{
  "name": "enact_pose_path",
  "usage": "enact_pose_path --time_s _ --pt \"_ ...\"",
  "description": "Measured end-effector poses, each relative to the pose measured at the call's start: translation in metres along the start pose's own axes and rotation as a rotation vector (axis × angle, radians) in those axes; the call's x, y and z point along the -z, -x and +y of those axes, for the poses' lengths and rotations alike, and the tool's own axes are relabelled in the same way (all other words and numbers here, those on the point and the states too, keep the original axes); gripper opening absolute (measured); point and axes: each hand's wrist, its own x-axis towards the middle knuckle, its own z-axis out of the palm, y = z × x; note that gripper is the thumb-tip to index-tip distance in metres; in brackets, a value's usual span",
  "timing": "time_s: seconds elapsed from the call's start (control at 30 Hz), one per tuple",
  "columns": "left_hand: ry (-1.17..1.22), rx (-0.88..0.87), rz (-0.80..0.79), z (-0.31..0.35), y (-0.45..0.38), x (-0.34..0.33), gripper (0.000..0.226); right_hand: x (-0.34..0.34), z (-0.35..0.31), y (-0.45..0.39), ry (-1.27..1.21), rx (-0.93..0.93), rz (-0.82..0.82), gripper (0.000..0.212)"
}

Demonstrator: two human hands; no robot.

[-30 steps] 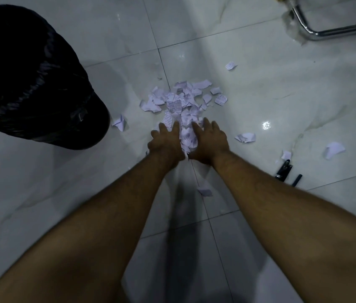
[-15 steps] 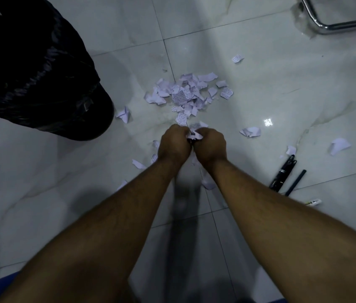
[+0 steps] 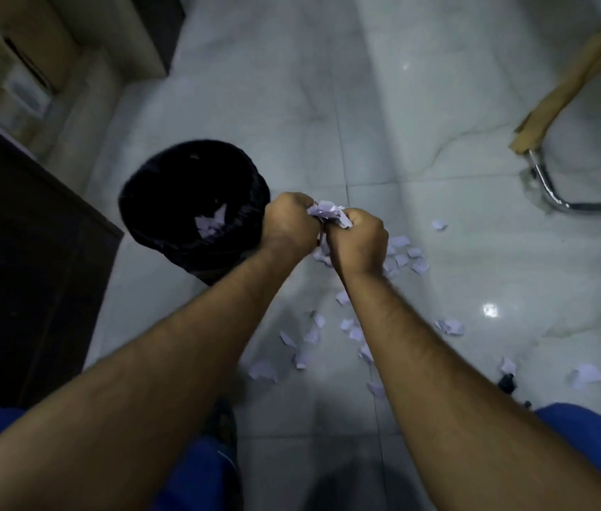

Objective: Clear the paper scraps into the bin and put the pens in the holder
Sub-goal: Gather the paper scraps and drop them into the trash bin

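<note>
My left hand (image 3: 289, 223) and my right hand (image 3: 360, 240) are cupped together, closed around a bundle of white paper scraps (image 3: 328, 212), held in the air just right of the bin's rim. The black bin (image 3: 166, 178), lined with a dark bag, stands on the floor with a few scraps (image 3: 211, 222) inside. Several loose scraps (image 3: 310, 337) lie scattered on the tiles below my arms and to the right. A dark pen end (image 3: 508, 382) peeks out beside my right forearm; the rest of the pens are hidden. No holder is visible.
A dark cabinet (image 3: 15, 274) fills the left side, with beige furniture (image 3: 33, 60) behind it. A chrome chair leg (image 3: 549, 189) wrapped in brown paper stands at the right. My blue-clad knees (image 3: 594, 429) show at the bottom. Glossy white floor tiles (image 3: 420, 105) stretch beyond the bin.
Both hands closed on a handful of scraps on the floor, then lifted it up and left to the bin's rim. The view rose and swung toward the bin.
</note>
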Motion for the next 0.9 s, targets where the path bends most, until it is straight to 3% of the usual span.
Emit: enact_pose_path --time_s 0.27,0.33,0.37,0.5,0.57,0.63,0.8,0.9 --pt "-0.002 0.088 0.165 -0.004 -0.061 0.119 0.024 -0.073 -0.119 -0.025 0.002 0.061 -0.102 0.026" --pt "0.044 0.137 0.186 -0.025 -0.075 0.135 0.009 -0.097 -0.131 -0.025 0.027 0.081 -0.16 0.029" --pt "0.068 0.157 0.199 -0.038 -0.079 0.141 0.005 -0.109 -0.132 -0.024 0.048 0.105 -0.204 0.029" --pt "0.096 0.249 0.098 -0.096 -0.086 0.138 0.041 -0.154 -0.121 -0.023 0.21 0.171 -0.526 0.03" --pt "0.07 0.293 0.058 -0.11 -0.084 0.129 0.037 -0.156 -0.116 -0.024 0.289 0.184 -0.616 0.026" --pt "0.02 0.282 0.106 -0.11 -0.082 0.124 0.035 -0.15 -0.116 -0.024 0.324 0.222 -0.602 0.01" --pt "-0.008 0.211 0.239 -0.078 -0.056 0.118 0.027 -0.12 -0.118 -0.012 0.089 0.145 -0.352 0.027" --pt "-0.008 0.133 0.27 -0.056 -0.028 0.105 0.027 -0.089 -0.102 -0.003 -0.058 0.117 -0.207 0.021"
